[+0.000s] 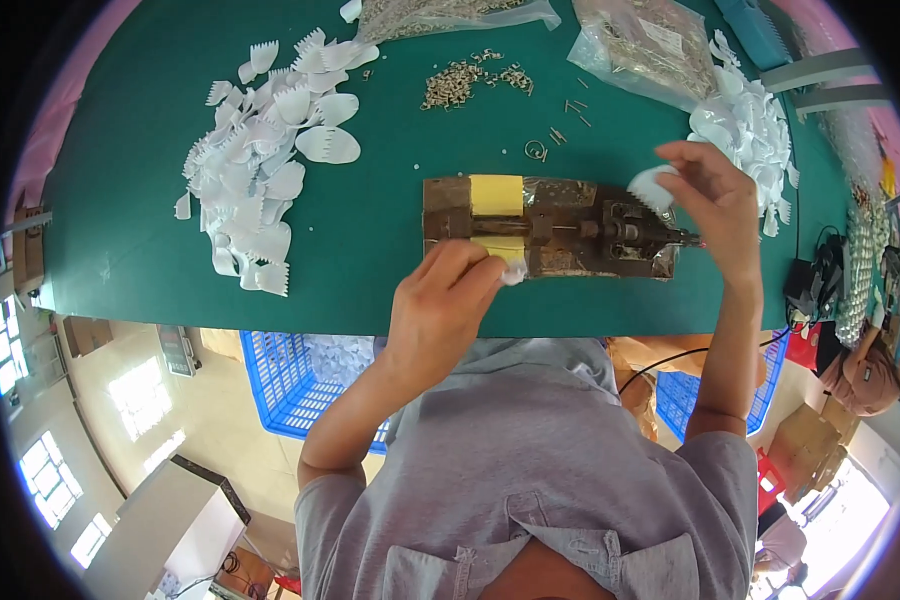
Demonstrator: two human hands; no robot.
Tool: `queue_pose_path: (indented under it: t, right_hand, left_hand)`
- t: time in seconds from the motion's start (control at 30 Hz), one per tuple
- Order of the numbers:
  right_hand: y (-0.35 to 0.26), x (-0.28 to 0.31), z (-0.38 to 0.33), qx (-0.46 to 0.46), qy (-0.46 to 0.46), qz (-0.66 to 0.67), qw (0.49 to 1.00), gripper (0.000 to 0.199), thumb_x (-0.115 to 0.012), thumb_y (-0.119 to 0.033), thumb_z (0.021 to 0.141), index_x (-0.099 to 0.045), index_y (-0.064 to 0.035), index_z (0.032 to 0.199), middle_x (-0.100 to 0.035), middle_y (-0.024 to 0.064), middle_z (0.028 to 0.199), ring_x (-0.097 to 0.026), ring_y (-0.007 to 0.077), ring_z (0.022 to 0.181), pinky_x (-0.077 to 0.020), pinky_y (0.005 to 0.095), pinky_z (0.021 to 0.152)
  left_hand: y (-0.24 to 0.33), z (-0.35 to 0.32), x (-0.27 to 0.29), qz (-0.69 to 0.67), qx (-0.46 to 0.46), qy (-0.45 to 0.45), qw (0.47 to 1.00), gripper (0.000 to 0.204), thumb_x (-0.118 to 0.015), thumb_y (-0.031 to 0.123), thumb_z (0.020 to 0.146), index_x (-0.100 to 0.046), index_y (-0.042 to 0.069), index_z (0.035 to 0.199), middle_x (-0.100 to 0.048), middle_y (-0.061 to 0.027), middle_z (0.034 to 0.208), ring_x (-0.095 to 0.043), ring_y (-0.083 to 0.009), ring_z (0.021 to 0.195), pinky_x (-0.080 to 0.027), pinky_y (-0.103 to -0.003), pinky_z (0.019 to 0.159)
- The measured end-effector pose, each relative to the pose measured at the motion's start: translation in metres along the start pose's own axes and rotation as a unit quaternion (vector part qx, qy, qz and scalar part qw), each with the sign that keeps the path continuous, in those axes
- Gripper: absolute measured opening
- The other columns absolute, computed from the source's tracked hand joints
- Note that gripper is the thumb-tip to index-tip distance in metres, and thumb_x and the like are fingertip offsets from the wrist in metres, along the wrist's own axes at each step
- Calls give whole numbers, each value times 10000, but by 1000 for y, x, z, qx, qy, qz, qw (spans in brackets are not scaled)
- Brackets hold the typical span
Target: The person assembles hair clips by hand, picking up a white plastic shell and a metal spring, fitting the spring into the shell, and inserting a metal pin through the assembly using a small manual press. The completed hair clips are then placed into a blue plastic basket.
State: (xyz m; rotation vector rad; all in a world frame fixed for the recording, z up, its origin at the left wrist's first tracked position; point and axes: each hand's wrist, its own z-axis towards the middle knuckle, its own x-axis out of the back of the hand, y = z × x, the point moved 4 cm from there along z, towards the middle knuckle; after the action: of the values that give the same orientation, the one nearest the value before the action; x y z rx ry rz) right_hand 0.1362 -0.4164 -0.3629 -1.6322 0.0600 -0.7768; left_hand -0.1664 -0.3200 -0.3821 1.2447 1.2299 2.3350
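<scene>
My right hand point(715, 205) pinches a white toothed half of a hair claw clip point(653, 187) above the right end of a brown metal jig point(580, 230). My left hand point(442, 308) is closed at the near edge of the jig, beside a yellow patch point(497, 195). Its fingertips pinch a small white plastic piece point(513, 272), mostly hidden by the fingers; it looks like another clip half. Several small metal springs point(452, 85) lie heaped beyond the jig, with a few loose pins point(576, 108) to their right.
A large pile of white clip halves point(255, 180) covers the table's left side; another pile point(760, 130) sits at right. Plastic bags of metal parts point(645, 50) lie at the back. Below the table edge stand blue baskets point(280, 385). A black cable point(705, 350) runs at right.
</scene>
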Motion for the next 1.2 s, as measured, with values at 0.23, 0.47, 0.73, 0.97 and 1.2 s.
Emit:
queue_pose_path:
  t: [0.23,0.47,0.73,0.97,1.2]
  right_hand:
    - [-61,-113,18,237,-130,-27,962,151,-769,9,869,-724,-37,1005,-672,86,989,-705,210,822,-583,312,738]
    - [-52,-132,15,166,-262,-7,951,206,-769,-12,872,-758,-48,1075,-739,62,939,-726,182,798,-595,320,761]
    - [-52,-130,5,94,-225,57,968,273,-747,-6,897,-715,-7,1168,-789,101,943,-787,188,930,-629,283,832]
    - [-66,-120,-21,345,-107,-161,918,351,-855,-15,653,-696,-109,952,-666,21,1034,-646,258,1003,-480,398,901]
    - [-53,-132,-32,355,-25,-148,923,313,-824,37,663,-664,-89,900,-661,24,1023,-658,246,949,-494,401,839]
  left_hand:
    - [2,16,3,287,-85,40,953,251,-710,66,701,-697,61,951,-507,-46,907,-573,-218,806,-510,-351,692]
    - [-9,17,5,214,-34,71,974,364,-764,37,706,-626,80,1040,-573,-61,1069,-605,-264,963,-508,-407,802]
    - [-31,30,11,34,18,11,999,718,-811,12,784,-463,77,1409,-743,-54,1142,-610,-344,1206,-428,-467,1063]
    - [-37,29,12,12,11,-8,1000,709,-809,2,785,-478,85,1407,-740,-54,1132,-616,-317,1180,-464,-445,1018]
    - [-39,33,6,-8,10,12,1000,604,-850,-8,760,-606,77,1306,-739,-64,1115,-642,-307,1140,-527,-414,967]
